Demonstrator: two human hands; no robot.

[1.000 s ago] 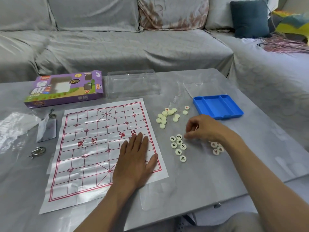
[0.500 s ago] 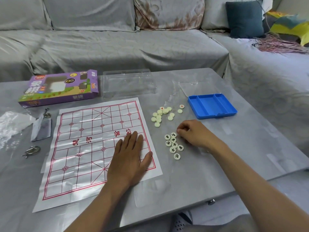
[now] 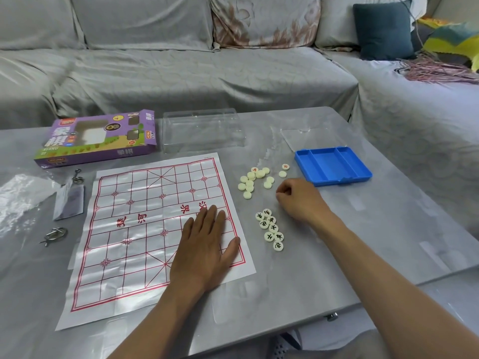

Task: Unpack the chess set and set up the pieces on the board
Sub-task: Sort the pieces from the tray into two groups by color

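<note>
The paper chess board (image 3: 145, 229) with red lines lies flat on the grey table. My left hand (image 3: 204, 250) presses on its right part with straight fingers. Right of the board sit several face-up round pieces with black characters (image 3: 270, 229). Farther back is a cluster of cream pieces (image 3: 252, 181), mostly face down, two of them showing red characters. My right hand (image 3: 298, 200) rests on the table between the two groups, its fingers curled into a fist. Whatever lies inside the fist is hidden.
A blue plastic tray (image 3: 333, 167) stands behind my right hand. The purple game box (image 3: 98, 138) and a clear plastic lid (image 3: 203, 130) lie behind the board. Metal ring puzzles (image 3: 53, 235), a small card and crinkled plastic are at the left. A sofa borders the table.
My right hand moved left and back, curling into a fist. The red-marked pieces that lay by its wrist are no longer in view. My left hand stayed on the board.
</note>
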